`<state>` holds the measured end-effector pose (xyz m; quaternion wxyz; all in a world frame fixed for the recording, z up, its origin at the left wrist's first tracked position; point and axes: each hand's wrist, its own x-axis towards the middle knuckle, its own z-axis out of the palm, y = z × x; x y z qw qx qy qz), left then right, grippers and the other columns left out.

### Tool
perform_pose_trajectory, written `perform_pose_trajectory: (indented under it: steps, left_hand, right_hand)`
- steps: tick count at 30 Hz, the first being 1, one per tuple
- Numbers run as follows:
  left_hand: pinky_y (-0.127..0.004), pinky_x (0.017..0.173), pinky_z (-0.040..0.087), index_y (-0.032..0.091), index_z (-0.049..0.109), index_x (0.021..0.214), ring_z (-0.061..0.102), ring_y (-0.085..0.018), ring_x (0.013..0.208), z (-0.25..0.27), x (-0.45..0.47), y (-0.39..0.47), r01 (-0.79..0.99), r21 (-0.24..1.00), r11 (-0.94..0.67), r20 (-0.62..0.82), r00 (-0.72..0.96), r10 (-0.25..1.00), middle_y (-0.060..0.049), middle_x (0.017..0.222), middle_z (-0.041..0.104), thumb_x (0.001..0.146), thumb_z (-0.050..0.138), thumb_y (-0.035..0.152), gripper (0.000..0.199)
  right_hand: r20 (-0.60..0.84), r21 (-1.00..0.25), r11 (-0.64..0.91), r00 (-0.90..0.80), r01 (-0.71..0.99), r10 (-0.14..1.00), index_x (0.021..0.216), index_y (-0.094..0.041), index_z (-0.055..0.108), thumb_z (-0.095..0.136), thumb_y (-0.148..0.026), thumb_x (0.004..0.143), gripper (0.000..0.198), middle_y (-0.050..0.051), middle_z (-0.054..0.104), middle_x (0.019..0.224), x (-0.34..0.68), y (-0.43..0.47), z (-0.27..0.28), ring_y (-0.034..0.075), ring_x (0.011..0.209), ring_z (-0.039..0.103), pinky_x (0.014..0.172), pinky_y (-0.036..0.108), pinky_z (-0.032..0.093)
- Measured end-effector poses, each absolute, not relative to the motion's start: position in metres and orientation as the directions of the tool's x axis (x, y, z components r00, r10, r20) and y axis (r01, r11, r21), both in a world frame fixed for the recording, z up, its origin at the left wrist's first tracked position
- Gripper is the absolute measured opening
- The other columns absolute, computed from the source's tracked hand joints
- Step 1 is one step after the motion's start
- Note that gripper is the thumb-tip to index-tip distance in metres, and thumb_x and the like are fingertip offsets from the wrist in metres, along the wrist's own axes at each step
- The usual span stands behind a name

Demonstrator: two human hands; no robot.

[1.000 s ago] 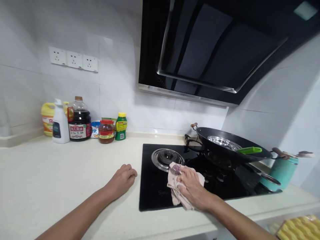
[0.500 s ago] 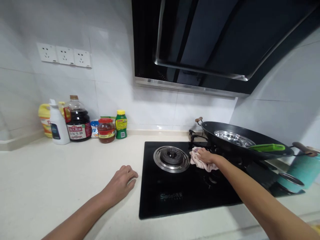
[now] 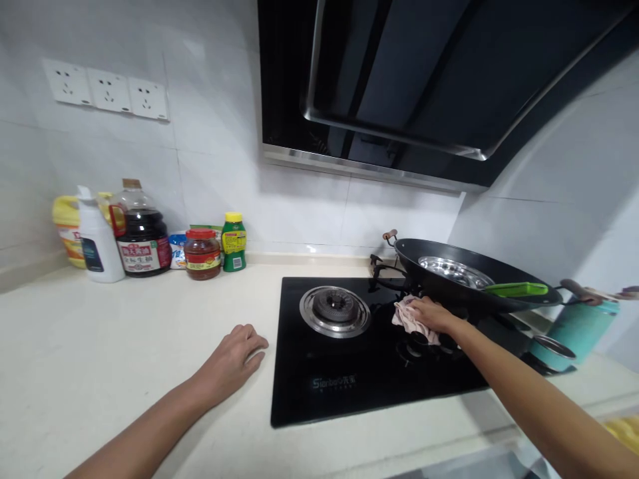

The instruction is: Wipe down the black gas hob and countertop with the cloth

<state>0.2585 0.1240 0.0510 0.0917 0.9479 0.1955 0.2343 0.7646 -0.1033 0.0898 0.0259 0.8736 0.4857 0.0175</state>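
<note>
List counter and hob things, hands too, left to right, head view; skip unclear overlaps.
Yellow jug, white bottle, soy sauce bottle, red-lidded jar, left hand, gas burner, pale pink cloth, right hand, turquoise container.

The cloth (image 3: 408,317) is partly hidden by the right hand (image 3: 433,315); the stove (image 3: 369,366) beneath it cannot be inspected. The wok (image 3: 509,269), beyond that hand, conceals part of the stove. The range hood (image 3: 399,73), above both hands, is cut off by the top edge. Beyond the left hand (image 3: 234,359), the white bottle (image 3: 100,236) partly covers a yellow jug (image 3: 67,219); small print on the green bottle (image 3: 233,245) is illegible.
</note>
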Motion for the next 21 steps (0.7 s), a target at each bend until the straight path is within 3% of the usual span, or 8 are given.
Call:
perform_pose_trajectory:
  steps: [5,11,16,21]
  left_hand:
    - [-0.038,0.089,0.049,0.022,0.071,0.105,0.059,-0.025,0.1,0.049,0.259,0.125,0.327,0.257,-0.909,0.41,0.815,0.409,-0.007,0.101,0.065,0.098,0.046,0.03,0.027]
    - [-0.04,0.09,0.049,0.021,0.071,0.107,0.059,-0.026,0.1,0.052,0.26,0.123,0.343,0.26,-0.903,0.39,0.818,0.423,-0.008,0.101,0.065,0.098,0.044,0.032,0.03]
    - [-0.04,0.09,0.049,0.022,0.072,0.106,0.06,-0.026,0.101,0.056,0.259,0.126,0.343,0.266,-0.901,0.362,0.831,0.423,-0.007,0.101,0.066,0.097,0.044,0.036,0.032]
    - [-0.038,0.087,0.051,0.025,0.073,0.107,0.062,-0.026,0.1,0.054,0.26,0.133,0.328,0.262,-0.908,0.376,0.832,0.409,-0.006,0.101,0.067,0.097,0.046,0.041,0.033]
  right_hand:
    - [-0.032,0.023,-0.556,0.557,0.831,0.83,0.134,-0.03,0.066,0.03,-0.051,0.102,0.052,0.009,0.069,0.128,0.759,-0.108,0.094,0.028,0.113,0.064,0.098,0.04,0.047]
    - [-0.055,0.009,-0.533,0.532,0.846,0.845,0.138,-0.032,0.063,0.044,-0.049,0.098,0.047,0.006,0.069,0.133,0.764,-0.122,0.097,0.027,0.126,0.059,0.106,0.038,0.043]
    - [-0.053,-0.006,-0.662,0.661,0.75,0.749,0.13,-0.024,0.069,0.02,-0.065,0.101,0.07,0.014,0.07,0.127,0.77,-0.137,0.1,0.032,0.119,0.065,0.099,0.043,0.049]
    - [-0.063,-0.013,-0.742,0.74,0.67,0.669,0.132,-0.027,0.068,0.008,-0.064,0.102,0.077,0.01,0.075,0.118,0.767,-0.173,0.103,0.026,0.092,0.074,0.078,0.035,0.056]
